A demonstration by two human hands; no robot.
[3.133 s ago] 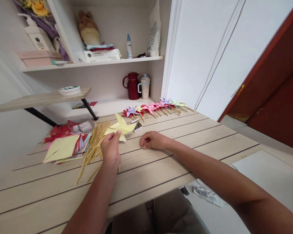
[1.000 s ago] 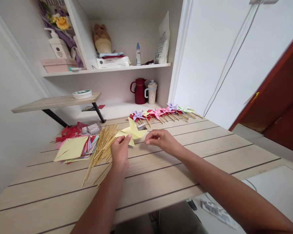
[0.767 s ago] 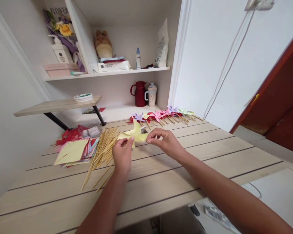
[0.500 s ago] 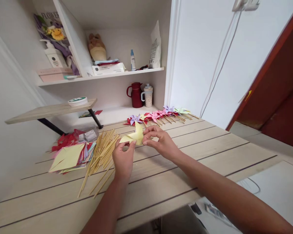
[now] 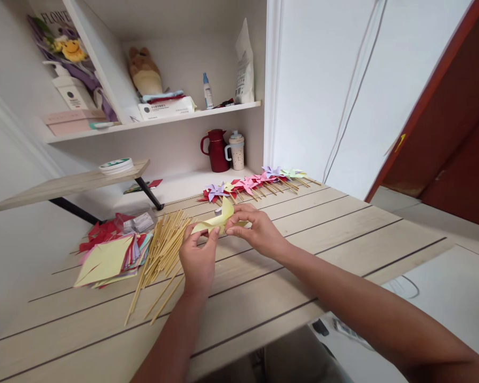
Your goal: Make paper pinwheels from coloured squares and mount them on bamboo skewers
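Note:
A yellow paper pinwheel (image 5: 222,214), its blades partly curled, is held above the slatted wooden table (image 5: 303,255). My left hand (image 5: 198,260) pinches its near left part between thumb and fingers. On the other side, my right hand (image 5: 253,229) is closed on the paper close to its centre, and the fingers hide part of it. Left of my left hand lies a loose bundle of thin wooden sticks (image 5: 165,247). Beside the sticks is a stack of coloured paper squares (image 5: 106,260), the top one yellow with cuts running in from its corners.
Several pinwheels on sticks (image 5: 247,185) lie in a row at the table's back. Red paper (image 5: 104,231) and a clear plastic box (image 5: 141,221) sit behind the stack. A small raised shelf (image 5: 72,183) stands back left. A dark red jug (image 5: 216,151) and a cup (image 5: 236,151) stand behind.
The view has shifted slightly. The pinwheel has tilted in my hands, and my right fingers have moved closer in over its centre. Both hands still hold it.

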